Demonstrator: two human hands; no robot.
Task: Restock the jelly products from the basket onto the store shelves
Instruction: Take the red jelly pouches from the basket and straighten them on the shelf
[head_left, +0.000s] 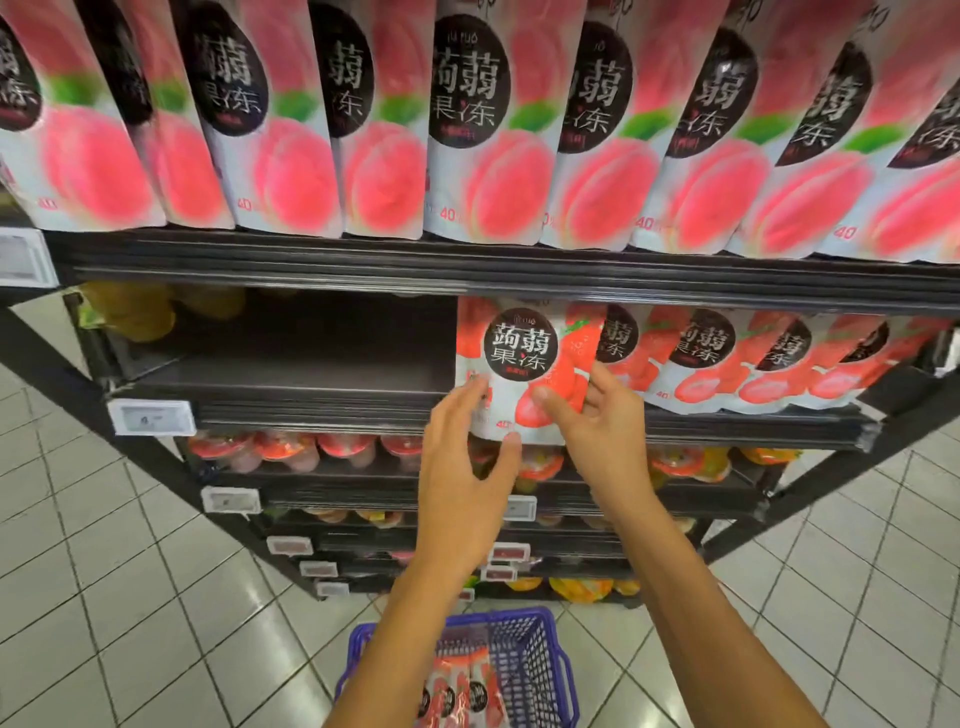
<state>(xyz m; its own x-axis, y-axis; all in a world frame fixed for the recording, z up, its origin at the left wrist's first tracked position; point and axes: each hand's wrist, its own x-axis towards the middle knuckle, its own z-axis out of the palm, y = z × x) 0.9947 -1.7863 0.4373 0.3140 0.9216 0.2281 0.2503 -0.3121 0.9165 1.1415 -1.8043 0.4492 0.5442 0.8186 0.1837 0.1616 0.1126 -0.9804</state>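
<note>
Black shelving (291, 374), restock under way, placing step in hand
Top tier packed with peach pouches (478, 130); middle tier bare at left, strawberry row (727, 358) filling the right. Blue basket (545, 670) on floor below with more pouches inside, count unreadable, partly behind forearms. Strawberry jelly pouch (519, 353) upright at left end of row, bottom over shelf lip. Right hand (602, 415) clamped on its right edge, thumb in front; left hand (462, 467) spread, fingertips on left edge, thumb beneath. Next, probably: push back, let go, square up. Depth behind pouch hidden
</note>
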